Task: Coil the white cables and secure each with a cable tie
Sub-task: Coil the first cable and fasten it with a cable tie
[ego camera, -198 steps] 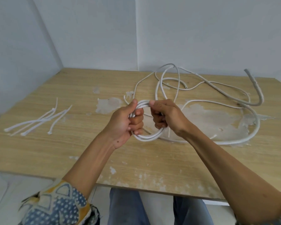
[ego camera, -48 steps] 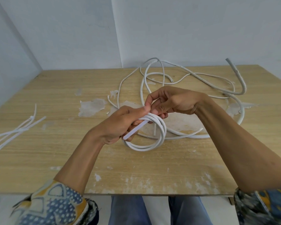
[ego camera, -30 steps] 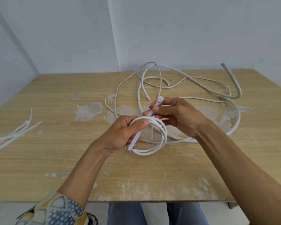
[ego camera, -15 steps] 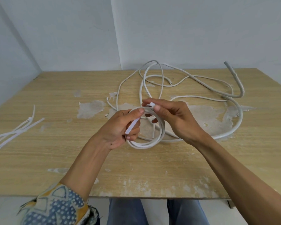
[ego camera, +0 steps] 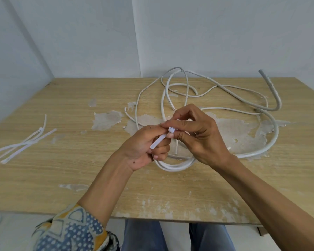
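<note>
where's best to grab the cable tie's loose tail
Probably pinch the tail near its free tip, coming from the lower left with the left hand: it juts that way from the tie head, which the right hand pinches above the coil.

Position: sat on the person's head, above the table's near edge.
Facing: looked forward and down, toward the wall corner.
Nearness: close over the left hand and right hand.

Bare workrm, prob.; chipped wood table; plain white walls.
</note>
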